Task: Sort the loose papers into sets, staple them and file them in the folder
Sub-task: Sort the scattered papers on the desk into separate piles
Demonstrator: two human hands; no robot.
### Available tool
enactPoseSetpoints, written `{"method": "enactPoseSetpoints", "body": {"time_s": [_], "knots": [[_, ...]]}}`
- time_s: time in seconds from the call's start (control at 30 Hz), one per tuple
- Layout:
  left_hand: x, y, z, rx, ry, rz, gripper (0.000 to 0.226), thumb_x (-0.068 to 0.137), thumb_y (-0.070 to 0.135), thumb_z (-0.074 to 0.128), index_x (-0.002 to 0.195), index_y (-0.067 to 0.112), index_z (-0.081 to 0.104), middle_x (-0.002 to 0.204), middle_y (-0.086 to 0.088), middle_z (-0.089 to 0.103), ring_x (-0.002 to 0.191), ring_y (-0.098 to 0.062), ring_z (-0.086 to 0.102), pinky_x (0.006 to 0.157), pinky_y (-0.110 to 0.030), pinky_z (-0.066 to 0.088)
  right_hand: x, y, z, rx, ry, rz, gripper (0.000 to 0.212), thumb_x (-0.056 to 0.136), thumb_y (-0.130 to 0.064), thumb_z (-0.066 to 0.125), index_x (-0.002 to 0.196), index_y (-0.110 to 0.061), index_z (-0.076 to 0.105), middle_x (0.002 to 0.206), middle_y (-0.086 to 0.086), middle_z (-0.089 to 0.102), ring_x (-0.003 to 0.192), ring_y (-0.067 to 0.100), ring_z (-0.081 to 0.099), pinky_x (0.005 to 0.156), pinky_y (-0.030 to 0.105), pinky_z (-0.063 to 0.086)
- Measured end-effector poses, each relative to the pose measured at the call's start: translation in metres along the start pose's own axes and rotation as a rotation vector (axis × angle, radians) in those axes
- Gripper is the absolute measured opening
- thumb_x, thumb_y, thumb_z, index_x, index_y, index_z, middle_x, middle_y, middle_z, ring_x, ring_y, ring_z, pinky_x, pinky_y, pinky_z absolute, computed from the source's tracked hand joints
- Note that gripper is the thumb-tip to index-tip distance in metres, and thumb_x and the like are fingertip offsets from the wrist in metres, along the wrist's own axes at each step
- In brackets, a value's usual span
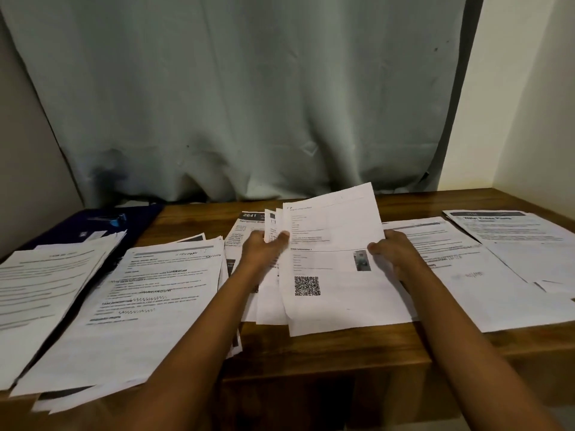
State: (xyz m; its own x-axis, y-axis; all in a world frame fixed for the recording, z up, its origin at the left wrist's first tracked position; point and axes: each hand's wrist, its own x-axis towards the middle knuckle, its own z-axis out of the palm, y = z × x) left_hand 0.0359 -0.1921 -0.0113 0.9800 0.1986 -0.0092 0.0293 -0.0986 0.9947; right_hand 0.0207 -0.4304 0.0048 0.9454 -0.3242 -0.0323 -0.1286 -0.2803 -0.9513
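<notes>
A small sheaf of printed sheets (pixel 336 262), its top page bearing a QR code and a small photo, is raised at the far end over the middle of the wooden table (pixel 326 353). My left hand (pixel 267 247) grips its left edge, thumb on top. My right hand (pixel 392 253) holds the right edge with the thumb on the page. Beneath lies another pile with a "2641" header (pixel 249 225). A dark blue folder (pixel 93 225) lies at the back left, with a stapler-like blue and grey object (pixel 112 219) on it.
Paper piles spread left (pixel 149 303) and far left (pixel 43 287), partly over the table's front edge. More sheets lie right (pixel 466 272) and at the back right (pixel 510 228). A grey-green curtain (pixel 249 104) hangs behind the table; a cream wall (pixel 529 119) stands right.
</notes>
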Motion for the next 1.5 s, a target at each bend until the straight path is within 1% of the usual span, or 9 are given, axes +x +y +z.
{"method": "enactPoseSetpoints", "body": {"time_s": [0.17, 0.33, 0.5, 0.6, 0.77, 0.9, 1.2, 1.33, 1.5], "knots": [[-0.015, -0.007, 0.013, 0.142, 0.102, 0.091, 0.028, 0.087, 0.004, 0.061, 0.112, 0.013, 0.052, 0.107, 0.001, 0.059, 0.1, -0.022, 0.06, 0.087, -0.034, 0.052, 0.001, 0.006, 0.007, -0.111, -0.034, -0.072, 0.018, 0.085, 0.001, 0.057, 0.102, -0.004, 0.06, 0.1, 0.014, 0.064, 0.072, 0.018, 0.057, 0.055, 0.024, 0.043], [-0.027, -0.004, 0.015, 0.444, 0.104, 0.187, 0.031, 0.091, 0.003, 0.049, 0.122, 0.003, 0.052, 0.126, -0.014, 0.058, 0.113, -0.032, 0.056, 0.091, -0.035, 0.047, 0.012, 0.018, 0.011, -0.398, -0.015, -0.056, 0.035, 0.069, -0.015, 0.07, 0.099, -0.002, 0.058, 0.098, 0.014, 0.065, 0.09, 0.029, 0.062, 0.071, 0.031, 0.049], [-0.017, 0.001, -0.009, 0.81, 0.142, 0.147, 0.037, 0.088, 0.008, 0.055, 0.123, 0.0, 0.048, 0.129, -0.017, 0.053, 0.119, -0.036, 0.05, 0.093, -0.042, 0.047, 0.009, 0.009, 0.019, -0.796, 0.099, -0.05, 0.06, 0.077, -0.025, 0.074, 0.125, -0.003, 0.045, 0.132, 0.019, 0.044, 0.125, 0.035, 0.037, 0.097, 0.04, 0.039], [0.002, 0.005, -0.027, 0.992, 0.088, 0.051, 0.049, 0.091, 0.029, 0.054, 0.132, 0.004, 0.042, 0.139, -0.016, 0.048, 0.128, -0.034, 0.043, 0.105, -0.041, 0.039, 0.011, -0.01, 0.03, -0.813, 0.146, -0.276, 0.055, 0.088, -0.027, 0.065, 0.132, -0.004, 0.042, 0.141, 0.02, 0.036, 0.13, 0.035, 0.03, 0.102, 0.042, 0.035], [0.035, 0.001, -0.042, 1.121, -0.034, -0.005, 0.079, 0.086, 0.055, 0.058, 0.143, 0.007, 0.031, 0.148, -0.012, 0.039, 0.136, -0.031, 0.035, 0.115, -0.048, 0.021, 0.038, -0.04, 0.069, -0.76, -0.156, -0.524, 0.028, 0.095, -0.014, 0.051, 0.12, -0.005, 0.06, 0.126, 0.017, 0.058, 0.116, 0.031, 0.052, 0.094, 0.038, 0.044], [0.049, 0.002, -0.04, 1.146, -0.028, 0.024, 0.082, 0.08, 0.053, 0.067, 0.139, 0.006, 0.034, 0.143, -0.011, 0.043, 0.133, -0.03, 0.039, 0.112, -0.046, 0.027, 0.069, -0.04, 0.095, -0.742, -0.199, -0.493, 0.029, 0.089, 0.001, 0.048, 0.112, -0.002, 0.066, 0.117, 0.017, 0.064, 0.108, 0.032, 0.058, 0.089, 0.032, 0.045], [0.064, -0.001, -0.033, 0.939, 0.033, -0.032, 0.085, 0.07, 0.029, 0.083, 0.136, 0.003, 0.036, 0.137, -0.011, 0.047, 0.129, -0.03, 0.043, 0.107, -0.041, 0.037, 0.115, -0.031, 0.108, -0.859, -0.283, -0.415, 0.02, 0.076, -0.004, 0.064, 0.095, -0.004, 0.072, 0.097, 0.012, 0.069, 0.09, 0.028, 0.064, 0.072, 0.029, 0.05], [0.075, -0.003, -0.035, 0.864, 0.16, -0.013, 0.068, 0.071, 0.015, 0.081, 0.127, 0.0, 0.045, 0.129, -0.016, 0.054, 0.121, -0.033, 0.05, 0.093, -0.037, 0.046, 0.119, -0.042, 0.106, -0.895, -0.379, -0.347, 0.019, 0.081, -0.006, 0.066, 0.1, 0.0, 0.067, 0.1, 0.014, 0.064, 0.094, 0.028, 0.06, 0.079, 0.033, 0.049], [0.084, -0.007, -0.043, 0.882, 0.165, 0.047, 0.031, 0.075, 0.021, 0.077, 0.099, 0.006, 0.066, 0.109, -0.013, 0.066, 0.102, -0.028, 0.06, 0.078, -0.031, 0.048, 0.129, -0.053, 0.112, -0.812, -0.299, -0.241, 0.019, 0.084, -0.023, 0.069, 0.083, -0.006, 0.059, 0.079, 0.007, 0.052, 0.065, 0.017, 0.049, 0.057, 0.024, 0.038]]}}
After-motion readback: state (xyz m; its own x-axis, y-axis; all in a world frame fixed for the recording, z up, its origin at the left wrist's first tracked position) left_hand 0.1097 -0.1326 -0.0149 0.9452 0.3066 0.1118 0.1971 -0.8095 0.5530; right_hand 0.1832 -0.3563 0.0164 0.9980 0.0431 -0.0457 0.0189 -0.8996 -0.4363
